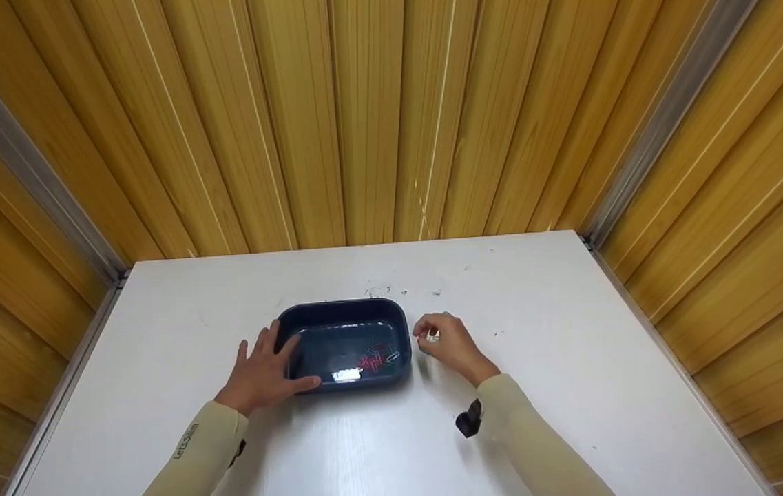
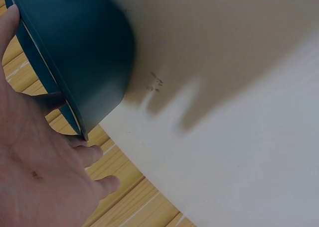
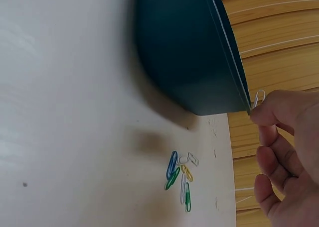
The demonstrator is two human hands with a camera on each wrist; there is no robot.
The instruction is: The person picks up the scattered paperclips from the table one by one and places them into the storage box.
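A dark blue rectangular basin (image 1: pixel 329 348) sits on the white table, with several red, dark and white paper clips (image 1: pixel 375 359) lying in its right front part. My left hand (image 1: pixel 260 375) rests at the basin's left side, fingers spread over the rim and thumb at the front edge. At the right rim, my right hand (image 1: pixel 452 342) pinches a white paper clip (image 3: pixel 258 96) between thumb and index finger. Below that hand, several loose paper clips (image 3: pixel 183 173) in blue, green, yellow and white lie on the table; in the head view the hand mostly hides them.
The white table (image 1: pixel 536 289) carries small dark marks behind the basin. Yellow wood-look panels (image 1: pixel 363 138) rise behind and on both sides, with grey metal strips (image 1: pixel 666 117) at the corners. A black strap piece (image 1: pixel 469 419) is on the right sleeve.
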